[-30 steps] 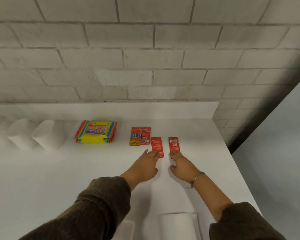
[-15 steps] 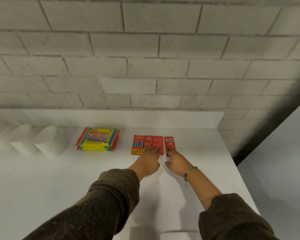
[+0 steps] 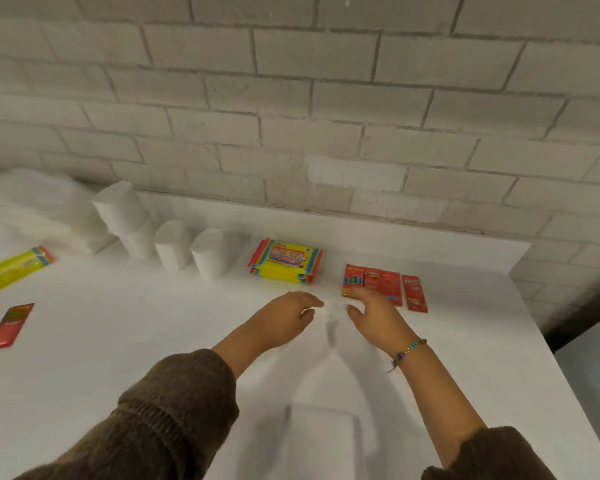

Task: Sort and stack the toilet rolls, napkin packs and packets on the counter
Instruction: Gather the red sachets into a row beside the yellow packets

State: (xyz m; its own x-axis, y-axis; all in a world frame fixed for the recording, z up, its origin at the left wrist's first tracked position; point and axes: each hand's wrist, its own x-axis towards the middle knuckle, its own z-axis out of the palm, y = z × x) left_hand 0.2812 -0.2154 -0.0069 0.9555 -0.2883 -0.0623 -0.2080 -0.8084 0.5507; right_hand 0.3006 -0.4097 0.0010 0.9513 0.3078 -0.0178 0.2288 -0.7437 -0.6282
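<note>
Several red packets [image 3: 383, 285] lie side by side near the counter's back right. A yellow napkin pack [image 3: 285, 265] with striped edges lies to their left. White toilet rolls [image 3: 174, 249] stand in a row along the back wall, one stacked on another [image 3: 120, 209]. My right hand [image 3: 376, 315] hovers just in front of the red packets, fingers apart, holding nothing. Beside it, my left hand [image 3: 284, 318] is also empty with loose fingers. A lone red packet [image 3: 9, 325] and another yellow pack [image 3: 13, 268] lie at the far left.
The white counter [image 3: 118, 358] ends at a right edge [image 3: 548, 358] with a dark gap beyond. A brick wall rises behind. A blurred white roll [image 3: 326, 434] sits at the near edge between my arms. White napkin packs [image 3: 32, 216] are heaped at the far left.
Both hands have left the red packets, now lined up together, and pulled back towards me and to the left. The view has swung left, revealing more rolls and the far-left items.
</note>
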